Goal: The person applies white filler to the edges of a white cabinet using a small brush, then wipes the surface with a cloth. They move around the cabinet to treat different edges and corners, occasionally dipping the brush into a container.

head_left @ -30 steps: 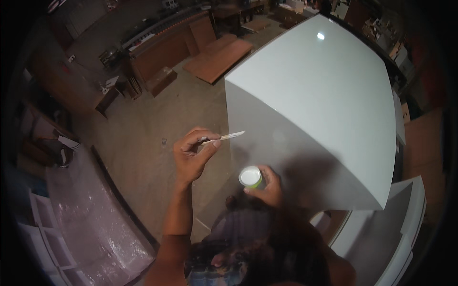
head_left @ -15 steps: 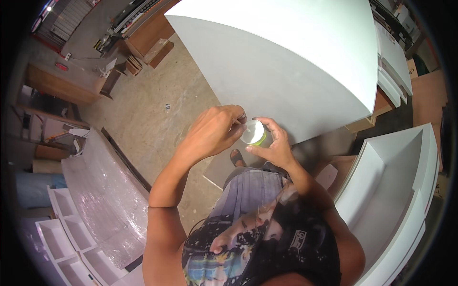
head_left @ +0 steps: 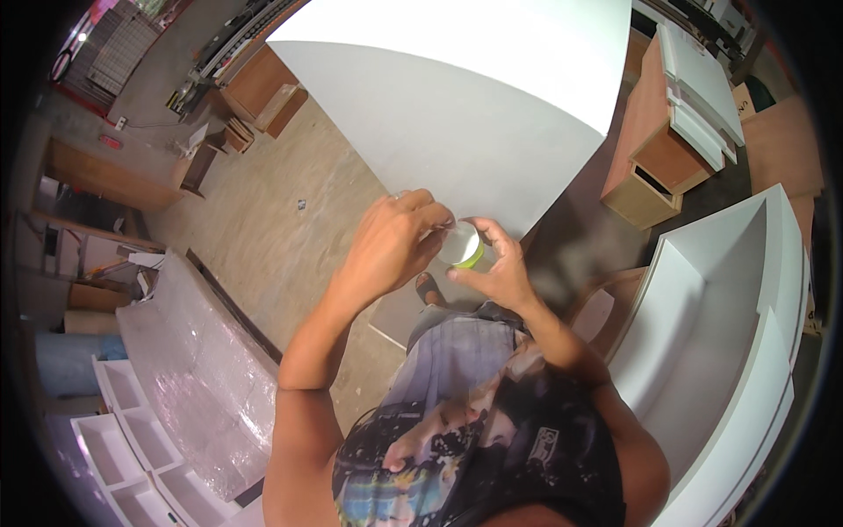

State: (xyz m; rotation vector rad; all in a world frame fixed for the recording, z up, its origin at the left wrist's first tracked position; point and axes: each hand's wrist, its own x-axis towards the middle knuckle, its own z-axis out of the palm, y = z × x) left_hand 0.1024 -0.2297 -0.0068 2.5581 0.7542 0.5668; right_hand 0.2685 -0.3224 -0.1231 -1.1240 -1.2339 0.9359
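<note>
My right hand [head_left: 505,269] is wrapped round a small cup [head_left: 467,255] with a green band, its fingers and thumb on the right side. Something white shows inside the cup, whose mouth is tilted up toward me. My left hand [head_left: 393,239] is closed at the cup's left rim, fingertips pinched together. A thin pale bit shows by those fingertips, too small to name. Just beyond both hands stands a large white box-like cabinet [head_left: 439,132] with a bright top and a grey-white side.
On the right lies an open white cabinet shell [head_left: 672,316], with a wooden drawer unit [head_left: 654,158] behind it. Plastic-wrapped panels [head_left: 198,369] and a white compartment shelf [head_left: 132,430] are at the left. Wooden pieces [head_left: 277,110] stand on the concrete floor [head_left: 255,211] farther back.
The view has shifted, so the large cabinet appears farther left and more of the drawer unit shows. My left fingertips have moved slightly at the cup's rim; my right hand keeps its grip.
</note>
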